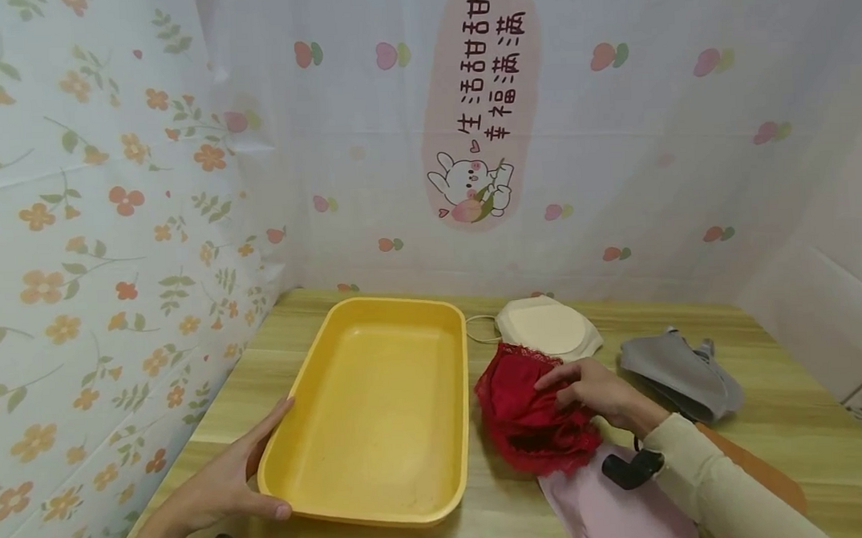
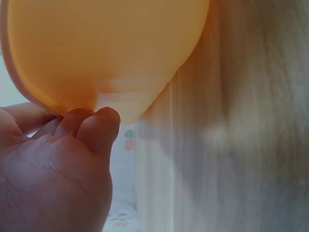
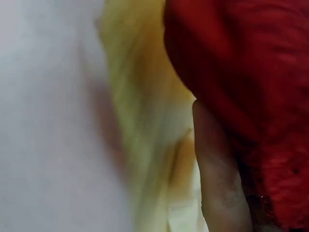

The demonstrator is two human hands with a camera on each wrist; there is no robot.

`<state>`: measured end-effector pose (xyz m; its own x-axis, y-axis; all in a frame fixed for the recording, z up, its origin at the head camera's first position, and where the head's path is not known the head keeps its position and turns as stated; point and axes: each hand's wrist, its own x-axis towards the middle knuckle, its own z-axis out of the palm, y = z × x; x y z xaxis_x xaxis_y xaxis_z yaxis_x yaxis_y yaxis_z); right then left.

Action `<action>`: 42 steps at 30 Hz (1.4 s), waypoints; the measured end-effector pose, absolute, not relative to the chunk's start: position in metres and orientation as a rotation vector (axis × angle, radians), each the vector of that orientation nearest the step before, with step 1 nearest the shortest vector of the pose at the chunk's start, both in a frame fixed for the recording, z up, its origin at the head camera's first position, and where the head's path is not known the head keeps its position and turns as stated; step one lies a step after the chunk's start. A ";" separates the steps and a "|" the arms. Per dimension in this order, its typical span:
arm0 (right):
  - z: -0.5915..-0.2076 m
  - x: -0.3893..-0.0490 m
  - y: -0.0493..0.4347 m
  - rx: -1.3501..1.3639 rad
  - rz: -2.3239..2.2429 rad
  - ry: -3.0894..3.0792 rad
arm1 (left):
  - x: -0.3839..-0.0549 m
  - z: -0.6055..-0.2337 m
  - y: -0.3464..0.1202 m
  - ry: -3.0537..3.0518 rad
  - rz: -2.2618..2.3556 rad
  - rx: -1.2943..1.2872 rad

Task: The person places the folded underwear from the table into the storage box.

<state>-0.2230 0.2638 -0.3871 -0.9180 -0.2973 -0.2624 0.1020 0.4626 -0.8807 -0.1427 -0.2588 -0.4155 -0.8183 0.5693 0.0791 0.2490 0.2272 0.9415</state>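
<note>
My left hand [image 1: 227,482] holds the near left corner of a yellow plastic tray [image 1: 369,510], thumb at the front rim and fingers along the left side. In the left wrist view, bent fingers [image 2: 99,128] press against the tray's outer wall [image 2: 145,43]. To the right of the tray lies crumpled red lace-trimmed underwear [image 1: 518,377]. My right hand [image 1: 606,394] reaches over it from the right and grips the cloth with bent fingers. The right wrist view shows one digit against the red fabric [image 3: 260,96]; the other fingertips are hidden there.
Behind the red piece lies a cream padded garment [image 1: 549,326] with a thin strap. A grey strapped garment [image 1: 684,374] is at the right. Pink cloth [image 1: 622,505] and a flat orange-brown piece [image 1: 761,467] lie under the right forearm. Printed curtains [image 1: 369,175] border the wooden table [image 1: 828,436].
</note>
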 end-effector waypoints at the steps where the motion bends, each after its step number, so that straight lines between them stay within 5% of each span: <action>1: -0.385 -0.223 0.264 -0.163 -1.442 2.339 | -0.142 -0.415 -0.259 2.230 1.615 0.760; 22: -0.332 -0.242 0.251 -0.219 -1.530 2.296 | -0.140 -0.414 -0.255 2.324 1.530 0.753; 42: -0.327 -0.274 0.181 -0.254 -1.596 2.284 | -0.140 -0.412 -0.253 2.349 1.490 0.751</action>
